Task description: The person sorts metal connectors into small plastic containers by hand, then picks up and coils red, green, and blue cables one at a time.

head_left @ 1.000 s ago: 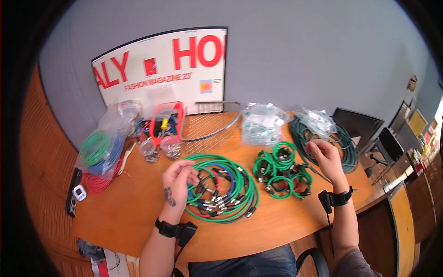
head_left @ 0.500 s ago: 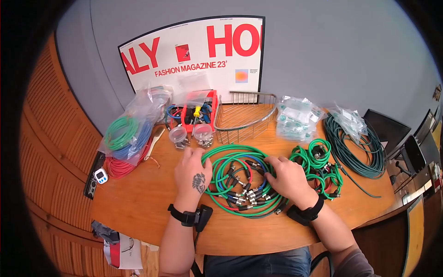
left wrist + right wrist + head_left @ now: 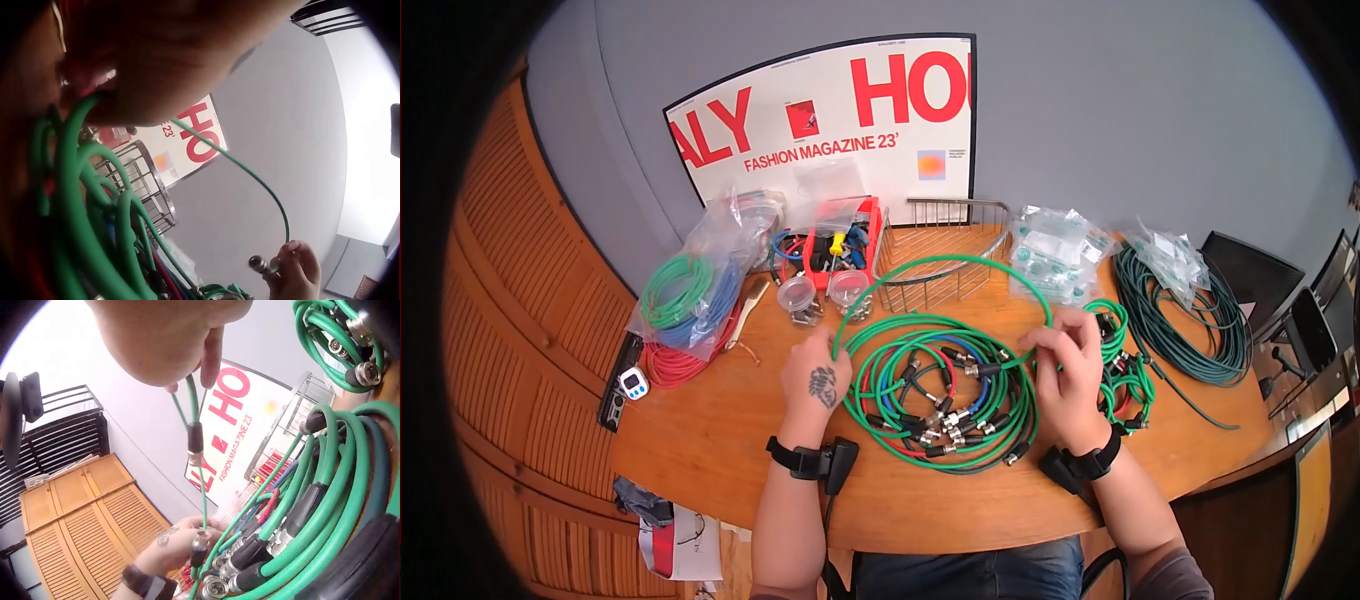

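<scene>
A green cable (image 3: pixel 945 260) with metal-tipped connectors arches up between my two hands. My right hand (image 3: pixel 1072 375) pinches it near one end, and the black-sleeved connector (image 3: pixel 195 440) there sticks out past the fingers. At the other side my left hand (image 3: pixel 815 375) grips the cable; its fingertips are hidden behind the back of the hand in the head view. By the left hand, another connector (image 3: pixel 199 544) shows in the right wrist view. Below lies a coil of green, blue, red and dark cables (image 3: pixel 940 465), its connectors gathered toward the middle.
Small green cable bundles (image 3: pixel 1135 385) lie right of the coil, before a large dark green coil (image 3: pixel 1190 330). Behind stand clear plastic bags (image 3: pixel 1055 255), a wire basket (image 3: pixel 945 285), a red bin (image 3: pixel 870 215) and clear cups (image 3: pixel 797 293). Bagged cables (image 3: pixel 675 300) lie left.
Both hands came down from the air onto the coil, the right one moving in from the right. They now hold a green cable, its middle lifted into an arch above the coil.
</scene>
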Action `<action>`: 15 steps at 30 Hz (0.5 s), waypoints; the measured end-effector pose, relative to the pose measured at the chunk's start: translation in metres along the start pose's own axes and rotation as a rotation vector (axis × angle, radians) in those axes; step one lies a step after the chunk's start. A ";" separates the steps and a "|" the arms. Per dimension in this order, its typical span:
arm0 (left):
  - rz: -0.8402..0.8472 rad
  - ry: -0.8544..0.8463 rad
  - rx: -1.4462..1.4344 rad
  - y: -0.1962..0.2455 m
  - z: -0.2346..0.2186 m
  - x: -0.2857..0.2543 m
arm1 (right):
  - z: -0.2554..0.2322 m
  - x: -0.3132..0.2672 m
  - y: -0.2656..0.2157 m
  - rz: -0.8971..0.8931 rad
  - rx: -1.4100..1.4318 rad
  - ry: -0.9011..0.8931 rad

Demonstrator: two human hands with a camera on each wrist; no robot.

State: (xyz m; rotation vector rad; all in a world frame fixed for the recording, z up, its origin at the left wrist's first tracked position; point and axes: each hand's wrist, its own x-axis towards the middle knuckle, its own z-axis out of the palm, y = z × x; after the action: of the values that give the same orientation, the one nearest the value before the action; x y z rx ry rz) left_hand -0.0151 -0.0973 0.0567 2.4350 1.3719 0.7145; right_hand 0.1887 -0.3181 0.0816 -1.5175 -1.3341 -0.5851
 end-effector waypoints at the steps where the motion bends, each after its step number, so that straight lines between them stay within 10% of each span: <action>1: 0.003 -0.006 0.002 0.001 -0.001 0.001 | -0.001 0.000 0.001 -0.002 0.004 0.071; 4: -0.046 -0.120 -0.809 0.010 -0.013 0.003 | -0.003 -0.002 0.006 0.178 0.224 0.144; 10: -0.231 -0.753 -1.119 0.031 -0.043 -0.008 | 0.000 0.000 0.018 0.391 0.506 0.264; 15: -0.085 -0.914 -1.374 0.032 -0.022 -0.015 | 0.007 -0.008 0.017 0.414 0.516 0.153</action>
State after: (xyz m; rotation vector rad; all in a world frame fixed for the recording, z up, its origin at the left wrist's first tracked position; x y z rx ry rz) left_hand -0.0096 -0.1272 0.0852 1.2250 0.3202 0.2352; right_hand 0.2009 -0.3138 0.0657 -1.2361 -0.9208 -0.0768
